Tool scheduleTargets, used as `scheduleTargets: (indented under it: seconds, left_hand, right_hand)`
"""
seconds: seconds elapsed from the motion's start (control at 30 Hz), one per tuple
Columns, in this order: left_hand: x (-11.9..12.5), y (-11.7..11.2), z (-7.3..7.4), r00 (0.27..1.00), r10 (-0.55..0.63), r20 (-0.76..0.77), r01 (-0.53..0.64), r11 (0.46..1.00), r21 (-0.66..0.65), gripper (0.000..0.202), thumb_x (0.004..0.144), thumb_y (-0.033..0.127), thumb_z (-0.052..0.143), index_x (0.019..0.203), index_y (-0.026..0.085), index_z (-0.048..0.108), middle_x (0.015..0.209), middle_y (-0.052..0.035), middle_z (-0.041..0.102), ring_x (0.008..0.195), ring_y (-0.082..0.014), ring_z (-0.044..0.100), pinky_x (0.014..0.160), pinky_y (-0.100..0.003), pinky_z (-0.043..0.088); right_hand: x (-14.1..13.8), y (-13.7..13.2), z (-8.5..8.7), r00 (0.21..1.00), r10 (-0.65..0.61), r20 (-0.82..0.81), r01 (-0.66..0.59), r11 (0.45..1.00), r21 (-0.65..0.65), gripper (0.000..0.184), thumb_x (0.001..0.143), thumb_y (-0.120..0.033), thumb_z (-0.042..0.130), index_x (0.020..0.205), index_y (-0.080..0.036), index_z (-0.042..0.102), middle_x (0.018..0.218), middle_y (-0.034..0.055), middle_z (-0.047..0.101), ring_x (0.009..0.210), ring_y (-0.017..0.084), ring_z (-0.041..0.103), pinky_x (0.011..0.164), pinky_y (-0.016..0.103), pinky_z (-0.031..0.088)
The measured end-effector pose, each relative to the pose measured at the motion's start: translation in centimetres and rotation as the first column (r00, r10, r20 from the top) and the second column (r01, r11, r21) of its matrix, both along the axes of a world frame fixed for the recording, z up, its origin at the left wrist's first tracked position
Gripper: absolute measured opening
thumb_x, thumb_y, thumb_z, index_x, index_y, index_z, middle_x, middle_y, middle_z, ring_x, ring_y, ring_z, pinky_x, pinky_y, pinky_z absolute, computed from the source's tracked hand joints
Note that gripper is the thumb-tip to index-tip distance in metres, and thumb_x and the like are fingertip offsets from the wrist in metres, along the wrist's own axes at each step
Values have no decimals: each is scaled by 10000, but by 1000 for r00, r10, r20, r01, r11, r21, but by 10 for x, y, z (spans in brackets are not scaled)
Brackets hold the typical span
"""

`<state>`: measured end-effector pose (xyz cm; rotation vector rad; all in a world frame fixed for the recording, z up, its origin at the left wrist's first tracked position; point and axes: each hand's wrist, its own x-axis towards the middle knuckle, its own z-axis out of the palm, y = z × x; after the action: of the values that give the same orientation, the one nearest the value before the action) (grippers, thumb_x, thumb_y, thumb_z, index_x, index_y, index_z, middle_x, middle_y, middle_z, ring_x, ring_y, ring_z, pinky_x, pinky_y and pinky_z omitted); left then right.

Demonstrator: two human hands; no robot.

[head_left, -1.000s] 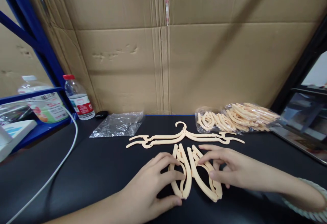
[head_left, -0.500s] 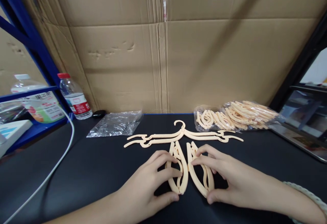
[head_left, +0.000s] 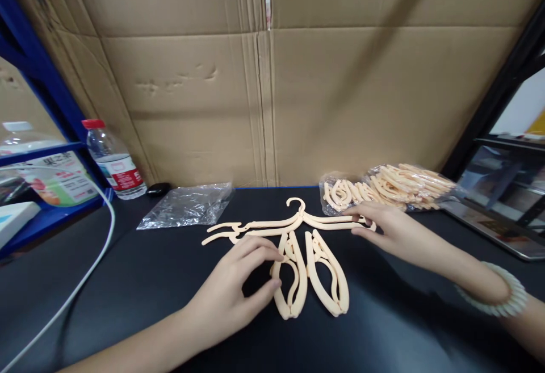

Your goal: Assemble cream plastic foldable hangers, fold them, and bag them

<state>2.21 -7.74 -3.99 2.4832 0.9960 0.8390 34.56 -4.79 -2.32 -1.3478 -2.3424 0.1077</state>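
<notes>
Two folded peach plastic hangers lie side by side on the black table. My left hand is curled at the left folded hanger, with forefinger and thumb pinching its left edge. The right folded hanger lies free, untouched. Just behind them lies an unfolded hanger with its hook pointing to the cardboard. My right hand has reached over to that hanger's right arm, and its fingertips close on the end there. A pale bead bracelet is on my right wrist.
A clear bag of more peach hangers lies at the back right, an empty plastic bag at the back left. A water bottle, a small black object, a white cable and a blue shelf are on the left. Cardboard sheets wall the back.
My right hand has let go of the right folded hanger and moved back and right to the unfolded hanger's right arm. My left hand stays at the left folded hanger. The camera tilted down slightly.
</notes>
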Motion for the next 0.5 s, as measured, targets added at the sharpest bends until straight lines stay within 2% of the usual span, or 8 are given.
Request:
scheduleTargets:
  seconds: [0.1, 0.17, 0.27, 0.5]
  left_hand:
    - [-2, 6, 1, 999, 47, 23, -46, 998, -33, 171, 886, 190, 535, 1022, 235, 628, 1015, -31, 659, 956, -194, 613, 859, -329, 501]
    - [-2, 9, 1, 997, 78, 24, -76, 995, -57, 160, 868, 188, 541, 992, 229, 633, 975, -24, 670, 893, -190, 622, 801, -317, 511]
    - [-2, 11, -1, 994, 108, 20, -106, 990, -95, 162, 845, 184, 544, 968, 223, 641, 927, -19, 676, 830, -184, 624, 746, -303, 516]
    - [-2, 11, -1, 990, 135, 38, -128, 982, -140, 173, 825, 186, 536, 950, 213, 652, 911, -20, 683, 815, -182, 625, 726, -301, 513]
  right_hand:
    - [15, 18, -7, 994, -41, 98, 39, 999, 20, 183, 876, -217, 552, 999, -160, 675, 978, 99, 676, 927, 253, 614, 843, 402, 472]
    - [18, 24, -12, 992, -41, 117, 41, 999, 1, 176, 864, -198, 559, 986, -159, 680, 971, 98, 683, 912, 248, 622, 833, 395, 476]
    - [16, 27, -19, 993, -27, 116, 30, 999, -25, 167, 862, -198, 560, 966, -164, 687, 947, 91, 687, 896, 238, 626, 817, 380, 480]
    - [13, 31, -24, 999, 6, 45, -4, 999, -49, 171, 893, -266, 549, 901, -178, 695, 904, 78, 685, 864, 221, 612, 803, 368, 465]
